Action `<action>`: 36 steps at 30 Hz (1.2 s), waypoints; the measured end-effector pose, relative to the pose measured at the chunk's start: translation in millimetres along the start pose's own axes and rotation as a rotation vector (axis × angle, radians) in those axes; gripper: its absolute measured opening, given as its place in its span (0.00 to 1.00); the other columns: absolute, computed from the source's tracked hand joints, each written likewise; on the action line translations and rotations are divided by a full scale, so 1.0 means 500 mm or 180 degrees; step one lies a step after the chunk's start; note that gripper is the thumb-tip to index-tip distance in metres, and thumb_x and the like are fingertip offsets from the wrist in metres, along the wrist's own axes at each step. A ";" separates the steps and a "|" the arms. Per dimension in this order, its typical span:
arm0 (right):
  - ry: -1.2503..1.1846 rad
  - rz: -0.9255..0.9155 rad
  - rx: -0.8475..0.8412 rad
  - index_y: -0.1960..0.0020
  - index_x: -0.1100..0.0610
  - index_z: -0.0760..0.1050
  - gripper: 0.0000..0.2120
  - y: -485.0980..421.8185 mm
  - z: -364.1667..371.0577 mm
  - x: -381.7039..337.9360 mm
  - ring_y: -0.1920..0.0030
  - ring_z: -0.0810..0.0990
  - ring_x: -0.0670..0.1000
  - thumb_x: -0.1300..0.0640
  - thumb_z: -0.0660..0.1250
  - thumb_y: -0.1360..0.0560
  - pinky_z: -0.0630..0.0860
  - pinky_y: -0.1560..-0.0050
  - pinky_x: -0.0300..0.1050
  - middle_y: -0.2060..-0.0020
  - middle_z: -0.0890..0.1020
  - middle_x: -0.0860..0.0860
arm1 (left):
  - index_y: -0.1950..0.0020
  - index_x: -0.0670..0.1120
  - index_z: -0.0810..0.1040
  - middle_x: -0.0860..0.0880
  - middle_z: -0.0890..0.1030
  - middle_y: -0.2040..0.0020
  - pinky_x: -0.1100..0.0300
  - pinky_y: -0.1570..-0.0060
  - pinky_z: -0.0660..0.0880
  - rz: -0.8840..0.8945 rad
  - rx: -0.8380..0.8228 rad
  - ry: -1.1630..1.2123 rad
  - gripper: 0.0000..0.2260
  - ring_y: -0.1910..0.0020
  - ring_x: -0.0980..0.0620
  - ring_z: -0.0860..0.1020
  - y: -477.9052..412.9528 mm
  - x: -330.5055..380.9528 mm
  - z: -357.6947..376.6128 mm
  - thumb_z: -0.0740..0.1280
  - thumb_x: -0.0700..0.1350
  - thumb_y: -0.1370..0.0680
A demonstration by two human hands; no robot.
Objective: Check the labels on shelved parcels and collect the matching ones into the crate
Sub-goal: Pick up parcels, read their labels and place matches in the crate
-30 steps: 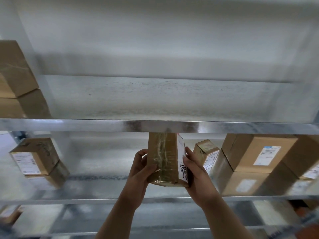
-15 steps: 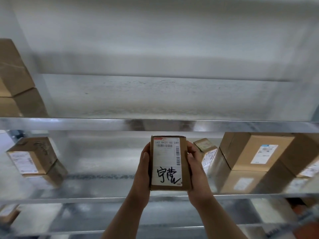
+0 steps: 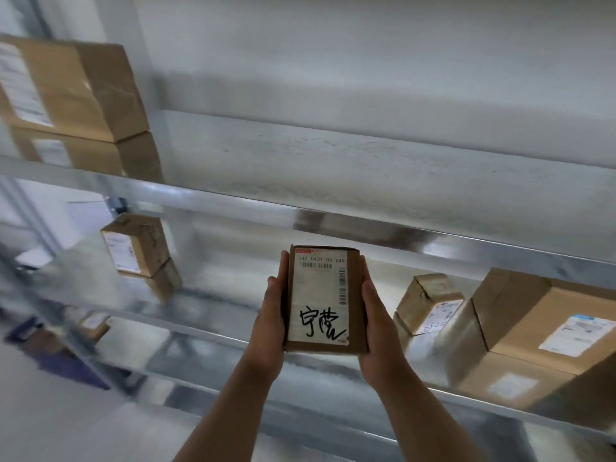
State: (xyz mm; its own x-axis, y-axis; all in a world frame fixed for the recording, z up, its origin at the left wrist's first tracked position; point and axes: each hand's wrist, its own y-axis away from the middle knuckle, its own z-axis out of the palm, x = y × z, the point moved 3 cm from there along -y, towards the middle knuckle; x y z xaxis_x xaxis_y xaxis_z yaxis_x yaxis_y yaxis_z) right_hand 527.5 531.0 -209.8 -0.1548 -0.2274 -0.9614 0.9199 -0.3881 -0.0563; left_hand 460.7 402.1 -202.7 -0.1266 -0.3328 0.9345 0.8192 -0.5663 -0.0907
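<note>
A small brown parcel [image 3: 325,298] is held upright in front of the metal shelving, its white label facing me with barcodes and black handwritten characters. My left hand [image 3: 271,323] grips its left side and my right hand [image 3: 378,328] grips its right side, thumbs along the front edges. The crate is not in view.
Metal shelf rails [image 3: 383,228] run across the view, tilted. Cardboard boxes stand on the shelves: a large one at the upper left [image 3: 73,91], a small one at the middle left [image 3: 136,248], a small one [image 3: 430,303] and a large one [image 3: 546,325] to the right.
The parcel was turned from side-on until its label faces me. The view then swung left and tilted, so the shelves now slope down to the right.
</note>
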 end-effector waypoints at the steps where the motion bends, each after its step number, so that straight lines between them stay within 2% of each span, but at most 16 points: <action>1: 0.0016 0.0090 -0.0165 0.23 0.50 0.70 0.25 -0.007 0.033 0.009 0.35 0.83 0.57 0.42 0.46 0.13 0.84 0.40 0.56 0.34 0.83 0.54 | 0.28 0.62 0.76 0.47 0.81 0.31 0.48 0.37 0.80 0.0068 0.0156 -0.0048 0.29 0.31 0.45 0.79 0.014 0.008 -0.031 0.38 0.59 0.13; 3: -0.0016 0.0276 -0.0433 0.24 0.49 0.71 0.24 -0.019 0.088 0.026 0.36 0.84 0.57 0.44 0.45 0.12 0.85 0.43 0.54 0.36 0.85 0.53 | 0.24 0.55 0.72 0.45 0.81 0.31 0.47 0.37 0.80 0.0126 0.0431 -0.0101 0.29 0.31 0.42 0.79 0.041 0.020 -0.084 0.41 0.63 0.16; 6: -0.0127 0.0496 -0.0826 0.24 0.50 0.70 0.24 -0.032 0.185 0.060 0.37 0.85 0.58 0.41 0.49 0.13 0.85 0.44 0.56 0.37 0.85 0.54 | 0.31 0.63 0.78 0.49 0.83 0.34 0.53 0.39 0.80 0.0204 0.0878 -0.0222 0.27 0.33 0.47 0.81 0.089 0.055 -0.164 0.42 0.63 0.16; 7: -0.0077 0.0513 -0.0983 0.23 0.50 0.69 0.25 -0.033 0.240 0.074 0.36 0.84 0.58 0.40 0.51 0.14 0.84 0.42 0.58 0.35 0.84 0.54 | 0.31 0.62 0.79 0.48 0.83 0.34 0.50 0.36 0.79 0.0245 0.1040 -0.0170 0.27 0.33 0.47 0.80 0.115 0.074 -0.204 0.43 0.63 0.16; 9: -0.0118 0.0580 -0.1243 0.21 0.49 0.67 0.26 -0.025 0.338 0.100 0.34 0.82 0.59 0.40 0.54 0.15 0.83 0.38 0.59 0.33 0.83 0.54 | 0.27 0.53 0.76 0.44 0.82 0.32 0.42 0.32 0.75 0.0329 0.1418 -0.0129 0.27 0.32 0.43 0.79 0.163 0.106 -0.281 0.46 0.62 0.14; 10: -0.0161 0.0587 -0.1347 0.21 0.49 0.67 0.26 -0.022 0.383 0.114 0.33 0.82 0.58 0.40 0.55 0.16 0.83 0.37 0.58 0.33 0.83 0.54 | 0.26 0.51 0.75 0.43 0.82 0.33 0.41 0.32 0.74 0.0360 0.1574 -0.0137 0.26 0.32 0.43 0.80 0.186 0.123 -0.318 0.46 0.59 0.13; 14: -0.0340 0.0662 -0.1765 0.19 0.51 0.65 0.28 0.007 0.589 0.168 0.31 0.80 0.58 0.42 0.57 0.17 0.84 0.40 0.50 0.30 0.81 0.55 | 0.36 0.64 0.82 0.52 0.85 0.36 0.54 0.36 0.79 0.0591 0.1829 -0.0132 0.27 0.35 0.52 0.81 0.283 0.203 -0.467 0.42 0.55 0.12; 15: -0.0381 0.0726 -0.1853 0.20 0.51 0.66 0.28 0.017 0.651 0.189 0.31 0.80 0.58 0.42 0.59 0.17 0.84 0.40 0.50 0.30 0.81 0.56 | 0.35 0.64 0.81 0.54 0.84 0.36 0.56 0.35 0.78 0.0658 0.1932 -0.0183 0.26 0.34 0.54 0.81 0.316 0.224 -0.517 0.43 0.55 0.12; 17: -0.0431 0.0835 -0.1954 0.21 0.52 0.68 0.27 0.037 0.743 0.218 0.31 0.81 0.60 0.44 0.58 0.17 0.84 0.42 0.52 0.31 0.82 0.57 | 0.26 0.59 0.72 0.54 0.82 0.32 0.54 0.31 0.76 0.0712 0.2168 -0.0280 0.21 0.30 0.52 0.78 0.367 0.252 -0.596 0.45 0.57 0.12; 19: -0.0477 0.0935 -0.2107 0.22 0.51 0.69 0.25 0.064 0.845 0.254 0.31 0.81 0.59 0.45 0.58 0.17 0.85 0.42 0.52 0.32 0.82 0.57 | 0.21 0.55 0.66 0.51 0.79 0.29 0.51 0.30 0.75 0.0887 0.2407 -0.0528 0.23 0.28 0.49 0.76 0.429 0.277 -0.690 0.47 0.58 0.14; 23: -0.0550 0.1149 -0.2262 0.22 0.48 0.70 0.27 0.098 1.010 0.321 0.31 0.80 0.58 0.44 0.65 0.20 0.84 0.40 0.53 0.31 0.82 0.55 | 0.20 0.54 0.64 0.50 0.78 0.28 0.48 0.30 0.74 0.1020 0.2593 -0.0531 0.26 0.28 0.48 0.76 0.518 0.316 -0.835 0.49 0.58 0.17; 25: -0.0504 0.1208 -0.2443 0.22 0.45 0.70 0.28 0.106 1.080 0.356 0.32 0.81 0.57 0.44 0.63 0.22 0.84 0.40 0.55 0.31 0.82 0.54 | 0.20 0.55 0.64 0.51 0.79 0.28 0.54 0.35 0.77 0.1067 0.2712 -0.0540 0.25 0.28 0.50 0.77 0.550 0.326 -0.898 0.50 0.58 0.17; 27: -0.0460 0.1237 -0.2549 0.22 0.44 0.69 0.28 0.104 1.142 0.389 0.29 0.79 0.57 0.43 0.63 0.21 0.78 0.33 0.61 0.29 0.80 0.54 | 0.19 0.54 0.63 0.50 0.77 0.27 0.56 0.35 0.77 0.1041 0.2853 -0.0562 0.26 0.28 0.50 0.76 0.572 0.334 -0.958 0.50 0.59 0.16; 30: -0.0306 0.1107 -0.2580 0.22 0.44 0.70 0.27 0.088 1.220 0.436 0.25 0.75 0.57 0.41 0.65 0.20 0.69 0.24 0.66 0.26 0.76 0.53 | 0.18 0.54 0.62 0.49 0.77 0.26 0.46 0.28 0.71 0.0986 0.3039 -0.0554 0.27 0.26 0.48 0.75 0.586 0.344 -1.043 0.51 0.60 0.17; 34: -0.0341 0.1309 -0.2709 0.21 0.49 0.68 0.29 0.033 1.337 0.492 0.29 0.79 0.56 0.43 0.62 0.21 0.75 0.28 0.63 0.29 0.80 0.54 | 0.18 0.52 0.62 0.48 0.77 0.26 0.46 0.28 0.70 0.0990 0.3088 -0.0569 0.27 0.26 0.47 0.74 0.560 0.372 -1.170 0.51 0.58 0.17; 36: -0.0340 0.1299 -0.2734 0.21 0.48 0.69 0.29 -0.014 1.402 0.515 0.31 0.81 0.56 0.43 0.62 0.21 0.78 0.31 0.62 0.31 0.81 0.54 | 0.18 0.51 0.62 0.46 0.77 0.26 0.43 0.28 0.70 0.1002 0.3099 -0.0569 0.27 0.26 0.44 0.74 0.524 0.396 -1.246 0.50 0.58 0.16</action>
State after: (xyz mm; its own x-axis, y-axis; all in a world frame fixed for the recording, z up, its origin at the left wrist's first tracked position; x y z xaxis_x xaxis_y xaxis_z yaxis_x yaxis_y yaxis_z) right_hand 228.4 -151.0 -268.4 0.2433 -0.2971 -0.9233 0.8538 0.5173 0.0586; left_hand 301.9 -281.9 -255.9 0.1910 -0.1984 0.9613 0.9082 0.4074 -0.0964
